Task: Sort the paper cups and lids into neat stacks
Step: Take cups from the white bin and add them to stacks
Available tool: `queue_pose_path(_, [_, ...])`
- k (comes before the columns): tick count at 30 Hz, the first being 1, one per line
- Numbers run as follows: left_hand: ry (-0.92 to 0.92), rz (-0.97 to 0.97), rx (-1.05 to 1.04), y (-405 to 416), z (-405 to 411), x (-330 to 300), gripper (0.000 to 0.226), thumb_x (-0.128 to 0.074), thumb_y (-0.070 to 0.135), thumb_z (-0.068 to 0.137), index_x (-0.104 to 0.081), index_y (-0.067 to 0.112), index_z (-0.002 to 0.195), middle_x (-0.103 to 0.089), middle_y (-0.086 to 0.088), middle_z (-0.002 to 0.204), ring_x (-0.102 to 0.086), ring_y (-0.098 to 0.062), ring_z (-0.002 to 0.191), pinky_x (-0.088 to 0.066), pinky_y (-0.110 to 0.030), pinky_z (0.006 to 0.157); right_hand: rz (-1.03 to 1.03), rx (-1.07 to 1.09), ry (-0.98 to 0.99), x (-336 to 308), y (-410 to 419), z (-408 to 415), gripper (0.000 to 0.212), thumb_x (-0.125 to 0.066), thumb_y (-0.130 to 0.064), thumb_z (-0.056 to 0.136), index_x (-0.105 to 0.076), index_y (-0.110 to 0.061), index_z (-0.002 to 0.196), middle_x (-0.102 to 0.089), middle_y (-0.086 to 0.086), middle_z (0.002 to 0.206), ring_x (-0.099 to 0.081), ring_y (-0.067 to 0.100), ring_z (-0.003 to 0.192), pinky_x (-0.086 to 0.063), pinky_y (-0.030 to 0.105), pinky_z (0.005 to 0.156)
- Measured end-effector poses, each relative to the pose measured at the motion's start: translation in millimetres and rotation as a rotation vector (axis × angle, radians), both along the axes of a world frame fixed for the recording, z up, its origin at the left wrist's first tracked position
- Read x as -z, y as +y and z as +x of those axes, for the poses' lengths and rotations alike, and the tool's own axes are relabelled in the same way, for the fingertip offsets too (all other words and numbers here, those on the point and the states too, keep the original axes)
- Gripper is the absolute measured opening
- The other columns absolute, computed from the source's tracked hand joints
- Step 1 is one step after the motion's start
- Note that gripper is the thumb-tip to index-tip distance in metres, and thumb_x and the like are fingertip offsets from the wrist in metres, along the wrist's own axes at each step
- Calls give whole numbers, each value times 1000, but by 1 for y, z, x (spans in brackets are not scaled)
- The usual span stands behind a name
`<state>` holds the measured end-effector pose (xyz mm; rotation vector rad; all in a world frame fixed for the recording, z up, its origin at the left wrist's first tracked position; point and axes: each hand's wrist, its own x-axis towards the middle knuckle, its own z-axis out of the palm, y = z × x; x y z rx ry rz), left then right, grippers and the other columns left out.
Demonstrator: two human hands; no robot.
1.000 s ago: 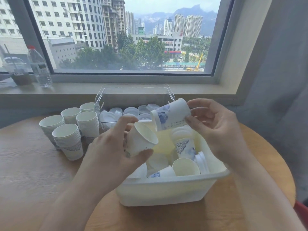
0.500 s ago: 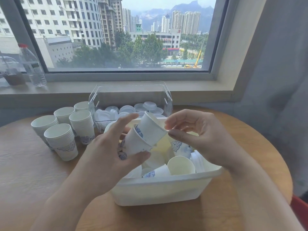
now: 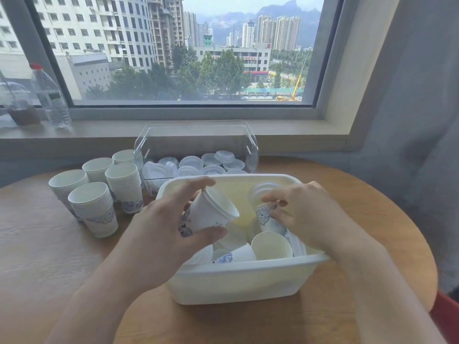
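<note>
My left hand (image 3: 161, 227) grips a short stack of nested white paper cups (image 3: 213, 209), tilted with the mouth to the right, above the white bin (image 3: 243, 276). My right hand (image 3: 305, 214) reaches into the bin and pinches an upright cup with a blue pattern (image 3: 263, 207). More loose cups (image 3: 270, 244) and lids lie in the bin. Several tall cup stacks (image 3: 96, 207) stand on the table to the left. White lids (image 3: 211, 162) lie in a clear tray (image 3: 198, 135) behind the bin.
The round wooden table (image 3: 49, 256) ends near the right at a grey wall. On the window sill at the far left stand a water bottle (image 3: 51, 95) and a domed plastic cup (image 3: 17, 105).
My right hand pushed its cup into the cup held by my left hand, let go, then dropped into the bin onto another cup. The left hand's stack grew by one.
</note>
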<state>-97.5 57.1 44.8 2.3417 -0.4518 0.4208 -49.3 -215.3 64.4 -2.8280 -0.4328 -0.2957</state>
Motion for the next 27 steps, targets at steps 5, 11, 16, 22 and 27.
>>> queue_pose_path(5, [6, -9, -1, 2, 1, 0, 76, -68, 81, 68, -43, 67, 139, -61, 35, 121, -66, 1, 104, -57, -42, 93, 16, -23, 8, 5, -2, 5, 24, -63, -34, 100, -67, -48, 120, -69, -26, 97, -61, 17, 103, -40, 33, 105])
queue_pose_path(11, [7, 12, -5, 0, 0, -1, 76, -71, 80, 67, -43, 69, 138, -62, 33, 119, -64, 0, 105, -57, -40, 92, 217, -102, -35, 0, -6, 1, 19, -72, -24, 96, -76, -41, 104, -67, -25, 83, -62, 4, 86, -46, 28, 92])
queue_pose_path(16, [11, 12, -9, 1, 1, -1, 77, -71, 81, 67, -43, 68, 138, -63, 33, 118, -65, -1, 104, -57, -41, 92, 476, -201, -48, -8, -9, -3, 20, -76, -17, 93, -79, -37, 97, -72, -26, 85, -62, 3, 83, -42, 11, 79])
queue_pose_path(22, [1, 21, -16, 1, 2, 0, 77, -70, 82, 66, -42, 70, 137, -62, 34, 118, -64, 1, 104, -57, -39, 91, 661, -292, -31, -12, -4, -4, 18, -77, -13, 92, -79, -31, 97, -76, -18, 89, -66, 11, 82, -52, 26, 86])
queue_pose_path(27, [-6, 47, -16, -1, -3, -5, 74, -71, 72, 68, -44, 66, 137, -60, 34, 124, -65, -2, 106, -56, -42, 93, 692, -293, 6, -11, -5, -4, 19, -75, -12, 93, -78, -31, 98, -77, -16, 90, -69, 13, 82, -55, 31, 86])
